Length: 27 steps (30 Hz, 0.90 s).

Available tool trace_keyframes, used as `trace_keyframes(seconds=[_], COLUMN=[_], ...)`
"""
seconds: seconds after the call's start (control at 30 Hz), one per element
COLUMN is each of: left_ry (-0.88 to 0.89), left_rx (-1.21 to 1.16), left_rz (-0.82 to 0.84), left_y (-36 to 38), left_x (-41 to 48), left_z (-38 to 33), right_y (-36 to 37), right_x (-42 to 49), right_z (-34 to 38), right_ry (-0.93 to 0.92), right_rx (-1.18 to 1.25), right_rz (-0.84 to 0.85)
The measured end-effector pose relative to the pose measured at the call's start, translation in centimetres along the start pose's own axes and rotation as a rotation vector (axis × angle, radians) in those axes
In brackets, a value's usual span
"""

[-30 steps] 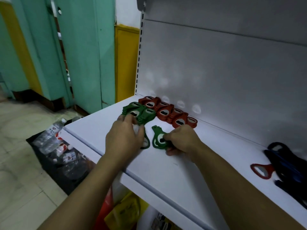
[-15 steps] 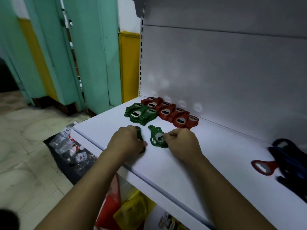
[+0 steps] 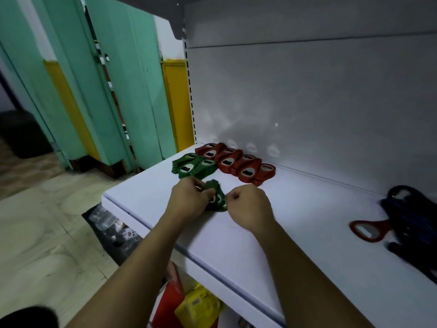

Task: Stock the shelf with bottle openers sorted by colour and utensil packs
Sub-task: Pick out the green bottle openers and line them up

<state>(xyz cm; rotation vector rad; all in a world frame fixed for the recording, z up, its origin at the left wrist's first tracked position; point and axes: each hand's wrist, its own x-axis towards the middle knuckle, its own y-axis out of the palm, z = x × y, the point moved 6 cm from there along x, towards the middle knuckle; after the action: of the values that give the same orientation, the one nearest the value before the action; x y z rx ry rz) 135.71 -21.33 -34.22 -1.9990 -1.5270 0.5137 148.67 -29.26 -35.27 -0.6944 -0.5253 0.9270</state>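
Note:
On the white shelf (image 3: pixel 295 233), green bottle openers (image 3: pixel 216 197) lie between my two hands. My left hand (image 3: pixel 189 200) pinches them from the left with curled fingers. My right hand (image 3: pixel 250 207) is curled at their right edge and holds them there. Behind them a group of green openers (image 3: pixel 194 165) lies at the shelf's left end. A row of red openers (image 3: pixel 238 163) runs along the back panel.
A single red opener (image 3: pixel 369 229) and a pile of dark blue and black openers (image 3: pixel 413 221) lie at the right. Below the shelf sit red and yellow packages (image 3: pixel 189 306). A black bag of bottles (image 3: pixel 111 229) is on the floor by the green doors (image 3: pixel 123 91).
My two hands have drawn together, and the two separate green openers now lie stacked between them. The camera view has shifted back and left.

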Motion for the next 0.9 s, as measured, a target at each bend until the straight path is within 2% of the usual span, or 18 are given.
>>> trace_keyframes(seconds=[0.07,0.17,0.37,0.5,0.63,0.9], left_ry=[0.070,0.140,0.152,0.137,0.096,0.070], left_rx=[0.153,0.227,0.287,0.203,0.183,0.281], left_rz=[-0.047,-0.136,-0.004,0.101,0.083,0.074], left_y=[-0.1,-0.6,0.0,-0.1,-0.3,0.5], left_x=[-0.5,-1.1,-1.5,-1.7,-1.4,-1.3], left_z=[-0.1,0.4,1.0,0.5,0.3,-1.6], right_y=[-0.2,-0.5,-0.6,-0.5,-0.4,0.4], right_x=[-0.1,-0.3,-0.4,-0.3,-0.3,-0.2], right_z=[0.2,0.4,0.2,0.3,0.4,0.2], right_ry=[0.001,0.018,0.054,0.052,0.054,0.213], right_rx=[-0.001,0.018,0.080,0.111,0.180,0.603], right_rz=[-0.002,-0.006,0.015,0.047,0.092,0.184])
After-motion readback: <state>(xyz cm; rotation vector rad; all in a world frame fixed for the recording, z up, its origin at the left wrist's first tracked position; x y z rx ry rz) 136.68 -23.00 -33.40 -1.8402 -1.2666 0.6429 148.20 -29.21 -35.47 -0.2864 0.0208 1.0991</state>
